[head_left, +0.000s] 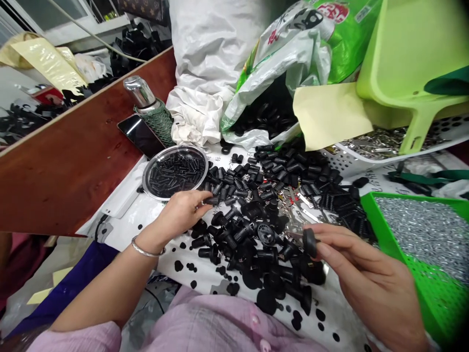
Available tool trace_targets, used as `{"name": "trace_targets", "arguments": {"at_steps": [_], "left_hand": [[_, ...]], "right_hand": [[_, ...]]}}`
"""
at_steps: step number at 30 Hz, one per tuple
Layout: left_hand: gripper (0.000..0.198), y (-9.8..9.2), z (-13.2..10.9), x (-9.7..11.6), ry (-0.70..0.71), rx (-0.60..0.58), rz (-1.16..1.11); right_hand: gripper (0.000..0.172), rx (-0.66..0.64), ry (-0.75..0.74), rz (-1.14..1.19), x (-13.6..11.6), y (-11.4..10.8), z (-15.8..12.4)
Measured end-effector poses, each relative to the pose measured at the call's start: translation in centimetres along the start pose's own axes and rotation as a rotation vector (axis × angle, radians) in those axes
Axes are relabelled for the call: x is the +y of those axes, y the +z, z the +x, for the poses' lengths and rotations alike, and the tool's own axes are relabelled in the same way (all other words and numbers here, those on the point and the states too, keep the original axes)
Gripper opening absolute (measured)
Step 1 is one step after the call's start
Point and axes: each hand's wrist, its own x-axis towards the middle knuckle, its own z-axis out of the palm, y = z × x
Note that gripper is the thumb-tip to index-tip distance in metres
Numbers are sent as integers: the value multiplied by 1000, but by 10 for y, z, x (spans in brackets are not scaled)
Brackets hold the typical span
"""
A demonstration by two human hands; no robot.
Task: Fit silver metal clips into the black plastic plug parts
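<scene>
A person in a pink shirt sits at a cluttered worktop (126,222) covered with a white sheet. Their left hand (182,213), with a silver bangle (146,252) on the wrist, reaches to the far left edge of a heap of black plastic parts (264,215). Its fingers (200,198) are pinched on a small black ribbed sleeve (212,200), which is touching the heap.

The right hand (366,276) is at the near right side of the heap. Thumb and fingers grip a black round-headed part (309,242), raised just above the pile.

Just beyond the left hand is a round steel dish (175,172) filled with small black cylinders. Behind that lie a dark phone (140,135) and a metal flask in green netting (151,105), next to a brown wooden board (73,166).

To the right of the right hand is a green tray (377,215) full of small silvery metal pieces. Farther back on the right, a white slotted basket (351,159) holds more metal bits, with a lime green scoop (410,58) resting over it. At the far middle, an open green-and-white plastic bag (293,54) holds more black parts, with a white sack (208,54) to its left.
</scene>
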Motion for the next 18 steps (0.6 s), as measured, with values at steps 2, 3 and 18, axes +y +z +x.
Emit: {"name": "trace_targets", "arguments": {"at_steps": [2,3,18], "left_hand": [[26,0,-7,5,16,29,-61],[25,1,-10,9,32,38,-98],[10,-14,-13,11,108,-114,110]], "right_hand": [[5,-48,-26,-2,-2,4,0],[6,-82,-48,-9,-3,7,-1],[10,-409,-191,-147,-34,46,17]]}}
